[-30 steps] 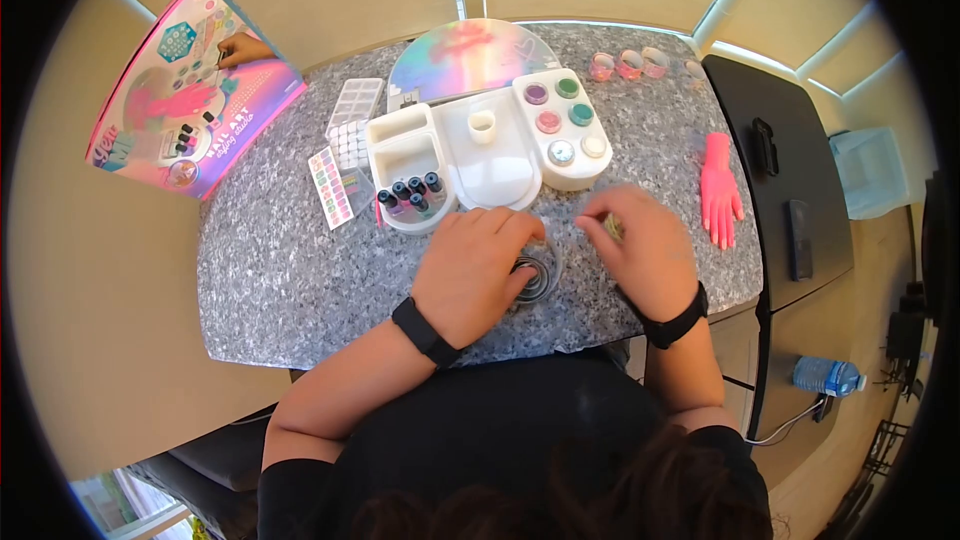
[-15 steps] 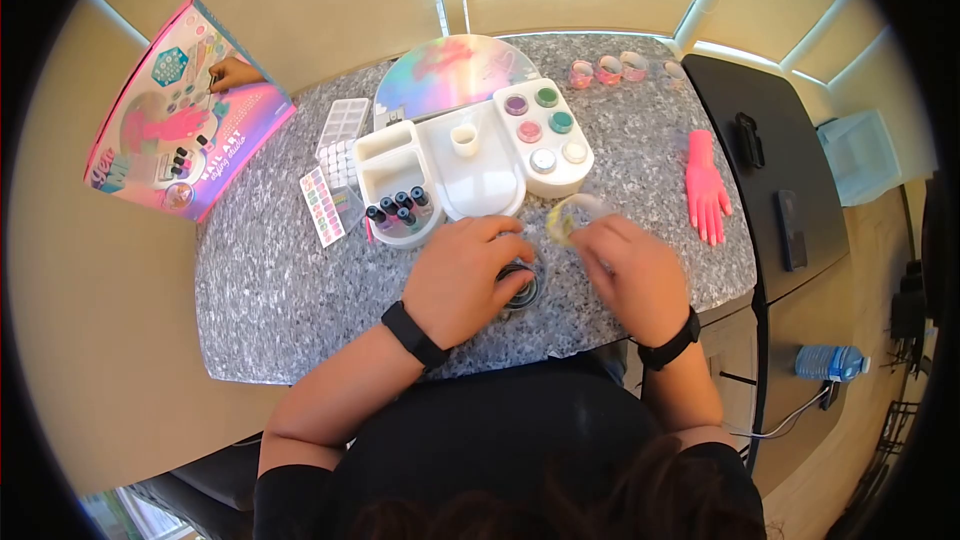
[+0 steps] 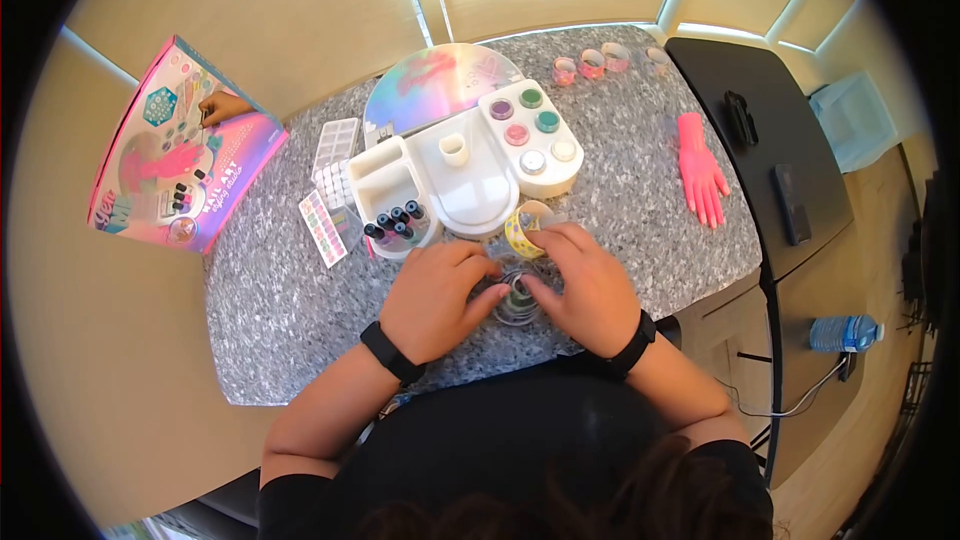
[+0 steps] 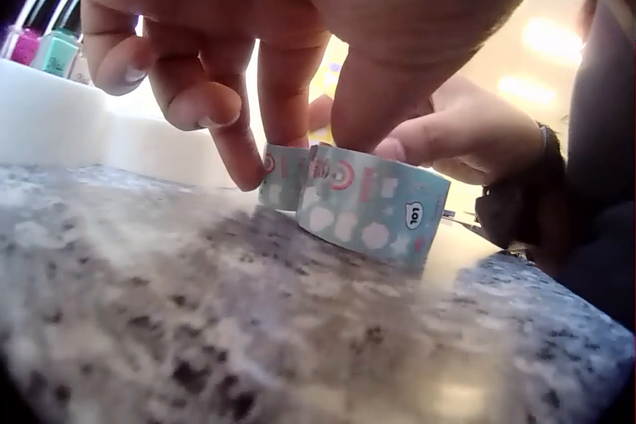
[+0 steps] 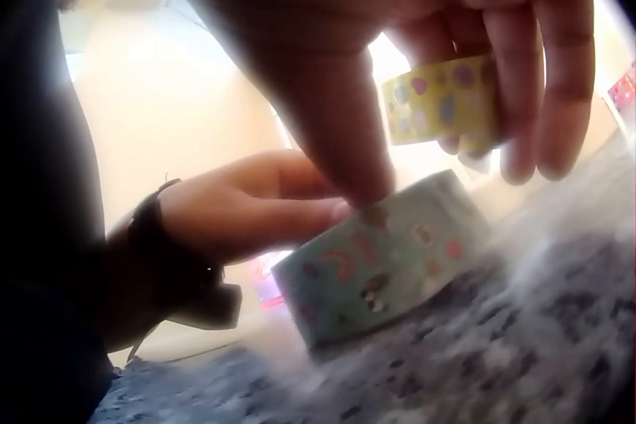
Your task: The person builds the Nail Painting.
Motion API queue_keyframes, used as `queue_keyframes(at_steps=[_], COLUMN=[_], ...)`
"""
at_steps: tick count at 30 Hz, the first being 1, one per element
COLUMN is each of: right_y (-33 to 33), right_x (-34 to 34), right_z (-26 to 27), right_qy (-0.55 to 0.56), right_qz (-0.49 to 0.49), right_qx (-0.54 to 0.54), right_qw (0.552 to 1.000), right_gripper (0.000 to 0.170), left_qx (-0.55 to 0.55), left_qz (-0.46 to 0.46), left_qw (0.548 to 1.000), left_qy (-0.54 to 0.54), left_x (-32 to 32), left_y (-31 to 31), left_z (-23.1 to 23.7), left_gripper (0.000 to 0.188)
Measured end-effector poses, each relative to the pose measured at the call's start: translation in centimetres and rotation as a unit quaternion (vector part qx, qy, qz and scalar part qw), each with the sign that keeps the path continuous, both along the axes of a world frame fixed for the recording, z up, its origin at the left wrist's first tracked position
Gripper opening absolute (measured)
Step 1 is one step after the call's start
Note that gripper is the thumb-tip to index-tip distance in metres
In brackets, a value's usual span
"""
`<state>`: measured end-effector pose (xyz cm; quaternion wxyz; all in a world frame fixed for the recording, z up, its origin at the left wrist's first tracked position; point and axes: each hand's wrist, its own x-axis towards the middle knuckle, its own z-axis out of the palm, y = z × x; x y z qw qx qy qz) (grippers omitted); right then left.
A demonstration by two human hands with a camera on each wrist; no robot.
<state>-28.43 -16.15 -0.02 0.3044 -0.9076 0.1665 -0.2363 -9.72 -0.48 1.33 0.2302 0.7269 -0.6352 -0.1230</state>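
In the head view a coiled teal patterned strip (image 3: 517, 306) stands on the table between the two hands. The left hand (image 3: 428, 302) grips it, with thumb and fingertips at its edge; the left wrist view shows the patterned teal band (image 4: 370, 207) on edge under that thumb. The right hand (image 3: 592, 292) holds a yellow patterned ring (image 3: 521, 233) among its fingers, while its thumb reaches the teal coil (image 5: 383, 270). In the right wrist view the yellow ring (image 5: 442, 101) hangs above the table, apart from the coil.
Behind the hands stand a white tray (image 3: 465, 185) with polish bottles (image 3: 396, 221) and a pot holder (image 3: 535, 158). A pink model hand (image 3: 702, 175) lies right, small patterned rings (image 3: 591, 64) at the back, a sticker sheet (image 3: 324, 228) and box (image 3: 180, 155) left.
The right hand has moved left to the teal coil and carries the yellow ring with it. The left hand stays at the coil. The head view has shifted a little.
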Motion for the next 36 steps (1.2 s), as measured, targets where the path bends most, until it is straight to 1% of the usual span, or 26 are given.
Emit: queue_keyframes(at_steps=[2, 5, 7, 11, 13, 14, 16, 17, 19, 20, 21, 22, 23, 24, 25, 26, 28, 29, 30, 31, 32, 34, 36], right_y=[0.0, 0.1, 0.1, 0.1, 0.2, 0.2, 0.1, 0.1, 0.7, 0.9, 0.7, 0.4, 0.0, -0.3, -0.6, -0.7, -0.7, -0.6, -0.3, 0.1, 0.3, 0.3, 0.0], right_x=[0.0, 0.1, 0.3, 0.8, 1.1, 1.2, 1.5, 1.6, 1.7, 1.7, 1.7, 1.5, 1.3, 1.2, 1.1, 0.9, 0.5, 0.3, 0.1, 0.0, -0.1, -0.4, -0.7], right_z=[0.1, 0.4, 0.5, 0.2, 0.3, 0.3, 0.2, 0.2, 1.3, 1.8, 2.0, 2.2, 2.3, 2.6, 2.9, 3.2, 3.8, 4.0, 4.1, 4.2, 4.3, 4.5, 4.1], right_qy=[0.033, 0.038, 0.037, 0.038, 0.035, 0.029, 0.020, 0.008, 0.014, 0.019, 0.019, -0.016, -0.050, -0.049, -0.071, -0.092, -0.082, -0.073, -0.073, -0.059, -0.045, -0.033, -0.021], right_qz=[-0.004, 0.002, 0.005, 0.013, 0.013, 0.013, 0.020, 0.026, 0.024, 0.021, 0.022, 0.051, 0.080, 0.080, 0.129, 0.177, 0.185, 0.192, 0.190, 0.164, 0.138, 0.129, 0.121], right_qx=[0.018, 0.025, 0.027, 0.038, 0.034, 0.031, 0.016, 0.000, -0.007, -0.015, -0.015, -0.041, -0.066, -0.066, -0.093, -0.120, -0.135, -0.151, -0.151, -0.133, -0.115, -0.127, -0.137], right_qw=[0.999, 0.999, 0.999, 0.998, 0.999, 0.999, 0.999, 1.000, 1.000, 0.999, 0.999, 0.998, 0.993, 0.993, 0.985, 0.973, 0.970, 0.967, 0.967, 0.976, 0.983, 0.983, 0.983], right_gripper=[0.046, 0.044, 0.042, 0.038, 0.037, 0.037, 0.037, 0.038, 0.036, 0.033, 0.033, 0.032, 0.030, 0.030, 0.029, 0.028, 0.028, 0.028, 0.028, 0.026, 0.023, 0.022, 0.022], left_qx=[0.002, 0.008, -0.029, -0.054, 0.038, 0.038, 0.117, 0.118, 0.167, 0.167, -0.003, -0.173, -0.173, -0.188, -0.200, -0.200, -0.204, -0.205, -0.199, -0.192, -0.193, -0.177, -0.170], left_qz=[-0.003, -0.014, -0.032, -0.041, -0.018, -0.017, 0.015, 0.017, 0.108, 0.110, 0.102, 0.091, 0.092, 0.037, -0.019, -0.019, -0.033, -0.034, -0.058, -0.081, -0.081, -0.082, -0.079], left_qw=[1.000, 1.000, 0.999, 0.997, 0.999, 0.999, 0.993, 0.993, 0.970, 0.970, 0.991, 0.980, 0.980, 0.980, 0.970, 0.970, 0.973, 0.973, 0.973, 0.973, 0.973, 0.975, 0.976], left_qy=[-0.003, -0.006, 0.009, 0.021, 0.008, 0.010, 0.023, 0.024, 0.139, 0.140, 0.089, 0.036, 0.036, -0.050, -0.137, -0.135, -0.102, -0.102, -0.099, -0.096, -0.096, -0.107, -0.112], left_x=[0.1, 0.5, 0.7, 0.7, 0.3, 0.1, -0.3, -0.4, -0.6, -0.6, -0.6, -0.5, -0.2, 0.3, 0.6, 0.7, 0.8, 1.0, 1.2, 1.5, 1.6, 1.7, 2.1], left_y=[0.6, 1.2, 1.5, 1.3, 1.4, 1.6, 1.8, 1.7, 1.1, 0.9, 0.6, 0.3, 0.3, 0.2, 0.2, 0.2, 0.2, 0.3, 0.4, 0.6, 0.8, 1.1, 1.6], left_z=[0.4, 0.5, 0.3, 0.6, 1.6, 1.9, 2.4, 2.9, 3.6, 3.4, 2.9, 2.6, 2.5, 2.5, 2.4, 2.4, 2.3, 2.3, 2.3, 2.4, 2.4, 2.5, 1.8], left_gripper=[0.019, 0.018, 0.018, 0.019, 0.019, 0.019, 0.019, 0.019, 0.018, 0.018, 0.023, 0.031, 0.031, 0.038, 0.045, 0.045, 0.042, 0.042, 0.040, 0.037, 0.037, 0.033, 0.033])
